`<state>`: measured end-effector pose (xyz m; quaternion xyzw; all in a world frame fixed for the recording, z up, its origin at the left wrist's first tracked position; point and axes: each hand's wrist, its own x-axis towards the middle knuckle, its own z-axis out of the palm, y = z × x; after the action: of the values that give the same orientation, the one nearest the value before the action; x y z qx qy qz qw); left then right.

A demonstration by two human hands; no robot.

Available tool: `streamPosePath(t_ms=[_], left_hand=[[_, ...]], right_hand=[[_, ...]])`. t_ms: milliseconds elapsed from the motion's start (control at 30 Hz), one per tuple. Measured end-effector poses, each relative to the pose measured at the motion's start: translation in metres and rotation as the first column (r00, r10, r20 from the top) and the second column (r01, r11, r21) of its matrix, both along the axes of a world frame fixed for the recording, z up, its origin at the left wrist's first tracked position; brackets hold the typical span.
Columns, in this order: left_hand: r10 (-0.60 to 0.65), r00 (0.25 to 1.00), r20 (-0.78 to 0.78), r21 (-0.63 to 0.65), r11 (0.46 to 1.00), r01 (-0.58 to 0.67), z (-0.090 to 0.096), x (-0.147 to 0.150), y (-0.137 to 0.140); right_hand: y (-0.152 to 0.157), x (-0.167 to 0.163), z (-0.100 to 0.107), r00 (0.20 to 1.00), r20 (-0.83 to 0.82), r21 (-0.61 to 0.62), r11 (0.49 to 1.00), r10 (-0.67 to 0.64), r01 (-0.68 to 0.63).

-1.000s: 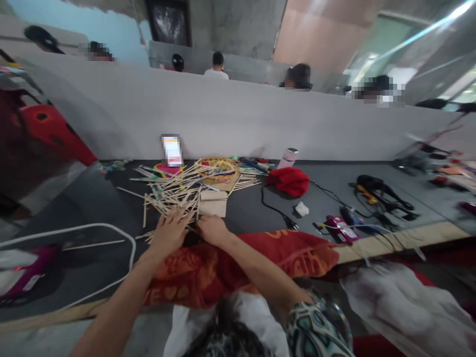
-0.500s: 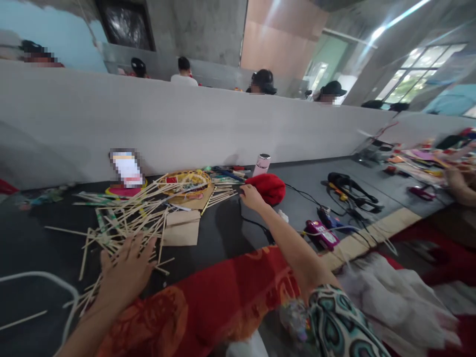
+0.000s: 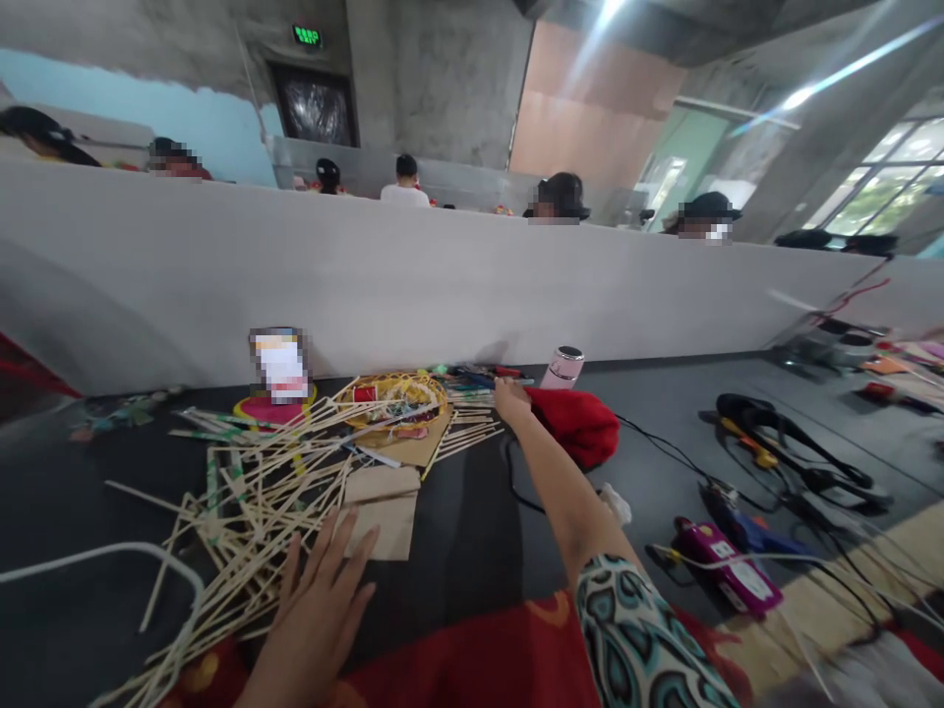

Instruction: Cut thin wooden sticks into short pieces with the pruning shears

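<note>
My left hand is open, fingers spread, over the near right edge of a loose pile of thin wooden sticks. Its fingertips are by a brown cardboard piece. My right hand reaches forward to the near end of a row of pens and tools at the foot of the partition. Its fingers are mostly hidden, so whether they grip anything is unclear. Just right of that wrist lies a soft red cloth item. A yellow woven basket holding small bits sits left of the right hand.
A phone leans at the back left. Behind the red item stands a pink bottle. To the right are a purple box with cables, a blue glue gun and a black strap-like item. A white partition closes the back; people sit beyond.
The view has shifted, so the table's things appear lower and further right. My right hand has moved forward, from beside the red item to the pens. My left hand has slid right toward the cardboard.
</note>
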<state>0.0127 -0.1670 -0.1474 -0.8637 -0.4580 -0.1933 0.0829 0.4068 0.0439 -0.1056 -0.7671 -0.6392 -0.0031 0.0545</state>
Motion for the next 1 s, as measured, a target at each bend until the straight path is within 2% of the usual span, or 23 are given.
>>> streamPosePath(t_ms=[167,367,467,533,667,767,867,900,1000], left_hand=[[-0.010,1.000,0.029,-0.038,0.999,0.011,0.002,-0.001,0.001],[-0.074,0.991,0.110,-0.115,0.989,0.087,0.015,0.008,-0.006],[-0.100,0.976,0.192,-0.203,0.969,0.139,0.021,0.017,-0.014],[-0.112,0.962,0.249,-0.245,0.954,0.175,0.025,0.023,-0.021],[-0.161,0.942,0.295,-0.256,0.936,0.240,0.029,0.031,-0.034],[-0.180,0.935,0.306,-0.266,0.926,0.266,0.027,0.034,-0.039],[-0.174,0.926,0.336,-0.281,0.920,0.275,0.022,0.036,-0.037],[-0.167,0.922,0.350,-0.285,0.918,0.275,0.020,0.036,-0.036],[-0.133,0.900,0.415,-0.296,0.916,0.272,0.013,0.037,-0.034]], right_hand=[[-0.017,0.003,-0.001,0.997,-0.080,0.195,0.981,-0.002,0.018],[-0.065,-0.005,0.018,0.949,-0.187,0.285,0.938,0.255,-0.196],[-0.112,-0.018,0.027,0.907,-0.202,0.306,0.904,0.369,-0.300],[-0.151,-0.030,0.024,0.888,-0.197,0.296,0.889,0.415,-0.349],[-0.233,-0.055,0.001,0.882,-0.157,0.203,0.888,0.445,-0.412],[-0.270,-0.063,-0.015,0.881,-0.124,0.112,0.889,0.456,-0.445],[-0.264,-0.054,-0.011,0.871,-0.109,0.034,0.877,0.480,-0.479],[-0.251,-0.047,-0.006,0.863,-0.103,0.009,0.868,0.494,-0.496],[-0.184,-0.021,0.012,0.932,-0.028,0.043,0.932,0.360,-0.359]])
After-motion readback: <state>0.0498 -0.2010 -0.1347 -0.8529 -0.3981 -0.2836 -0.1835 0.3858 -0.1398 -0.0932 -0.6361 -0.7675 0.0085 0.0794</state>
